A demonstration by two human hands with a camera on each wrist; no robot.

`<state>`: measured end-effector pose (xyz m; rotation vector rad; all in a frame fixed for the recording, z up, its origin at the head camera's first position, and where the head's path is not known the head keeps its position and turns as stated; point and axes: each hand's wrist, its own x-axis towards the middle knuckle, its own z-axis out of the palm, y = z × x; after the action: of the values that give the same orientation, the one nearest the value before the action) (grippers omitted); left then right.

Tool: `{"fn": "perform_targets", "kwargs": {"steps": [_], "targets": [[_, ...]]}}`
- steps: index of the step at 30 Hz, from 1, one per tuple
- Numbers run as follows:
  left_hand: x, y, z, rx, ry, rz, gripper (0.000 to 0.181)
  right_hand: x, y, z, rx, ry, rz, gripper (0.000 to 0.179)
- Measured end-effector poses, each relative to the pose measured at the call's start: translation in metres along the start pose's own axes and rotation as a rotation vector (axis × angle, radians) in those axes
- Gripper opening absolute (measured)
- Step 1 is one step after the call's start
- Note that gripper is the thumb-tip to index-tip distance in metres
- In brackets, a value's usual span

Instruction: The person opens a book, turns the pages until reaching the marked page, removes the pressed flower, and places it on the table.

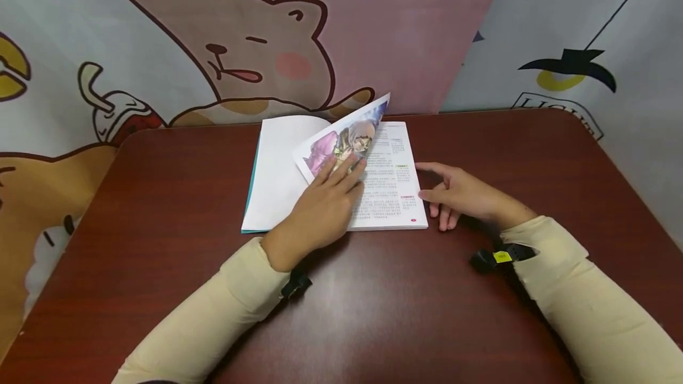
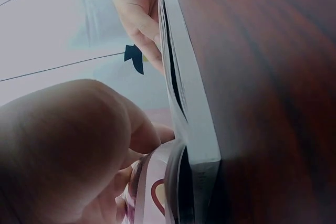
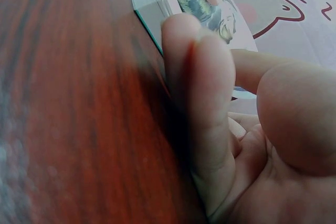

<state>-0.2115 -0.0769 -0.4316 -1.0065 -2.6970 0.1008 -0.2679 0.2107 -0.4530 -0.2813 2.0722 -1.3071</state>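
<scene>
An open book (image 1: 392, 194) lies on the table, its right page printed with text and its left page blank white. Between them a page (image 1: 341, 138) with a coloured picture stands partly lifted, its top corner up. My left hand (image 1: 322, 209) rests on this page with fingers extended across the picture. At the book's right edge is my right hand (image 1: 464, 194), its thumb and index fingertips right at the page edges and its other fingers loosely bent by the tabletop. The right wrist view shows these fingers (image 3: 210, 87) close beside the book's corner.
The brown wooden table (image 1: 384, 313) extends around the book on all sides. Behind it hangs a cloth backdrop (image 1: 416, 34) with cartoon animals. A dark wrist camera (image 1: 488, 259) is strapped under the right sleeve, and another (image 1: 296, 284) under the left.
</scene>
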Motion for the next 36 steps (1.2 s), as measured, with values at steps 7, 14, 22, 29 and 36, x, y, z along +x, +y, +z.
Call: {"fn": "perform_targets", "kwargs": {"steps": [7, 14, 22, 29, 36], "targets": [[-0.0004, 0.0009, 0.001, -0.027, -0.048, 0.0, 0.04, -0.0002, -0.0001, -0.0002, 0.002, -0.018, 0.005, 0.073], [-0.0013, 0.0008, 0.0009, -0.034, -0.07, -0.016, 0.045, 0.0001, -0.001, -0.0003, 0.007, -0.004, -0.006, 0.072], [-0.0017, 0.0023, -0.0008, -0.061, -0.118, -0.051, 0.046, -0.0007, -0.002, -0.0008, -0.009, 0.005, 0.001, 0.072], [-0.002, 0.0035, -0.0002, -0.07, -0.155, -0.069, 0.047, -0.0011, -0.0012, -0.0007, 0.005, -0.009, 0.005, 0.073], [-0.0013, 0.0034, -0.0013, -0.084, -0.16, -0.084, 0.047, -0.0014, -0.0025, -0.0015, 0.01, -0.003, 0.004, 0.073]]}}
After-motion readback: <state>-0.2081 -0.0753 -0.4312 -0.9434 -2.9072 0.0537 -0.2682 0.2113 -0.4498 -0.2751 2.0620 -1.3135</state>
